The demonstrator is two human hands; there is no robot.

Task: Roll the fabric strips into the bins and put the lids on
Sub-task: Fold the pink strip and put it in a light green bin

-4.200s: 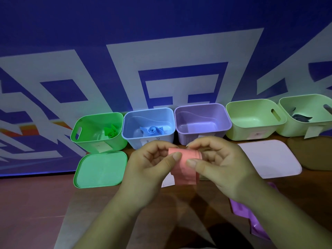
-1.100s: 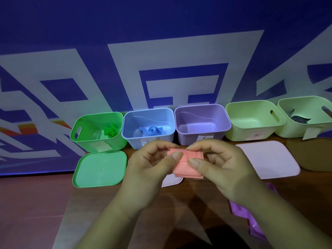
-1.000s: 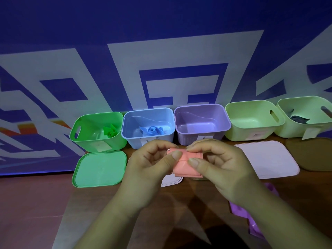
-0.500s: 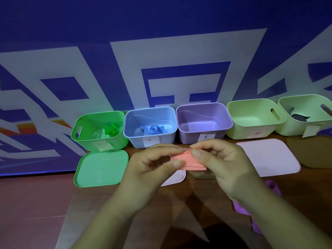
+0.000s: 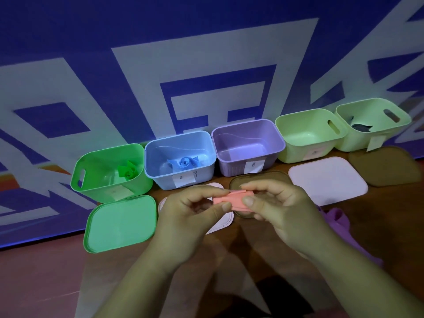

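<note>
Pinching the pink strip (image 5: 231, 199) at either end, the left hand (image 5: 190, 210) and right hand (image 5: 282, 210) hold it above the table (image 5: 394, 214), thumbs and fingertips curled onto it. Seconds ago it was an upright loop; now it lies flattened, level and lower. Five bins stand along the wall (image 5: 206, 65): green bin (image 5: 96, 187) with a green roll (image 5: 127, 172), blue bin (image 5: 165, 180) with a blue roll (image 5: 184, 162), purple bin (image 5: 231, 168), pale green bin (image 5: 298, 152), and end bin (image 5: 353, 141) holding a dark strip (image 5: 360, 127). Five lids lie before them: green lid (image 5: 121, 223), white lid (image 5: 221, 223) partly hidden under the left hand, brown lid (image 5: 259, 177) behind the right hand, pale pink lid (image 5: 328, 180), second brown lid (image 5: 385, 167). One purple strip (image 5: 337, 216) lies beside the right wrist.
</note>
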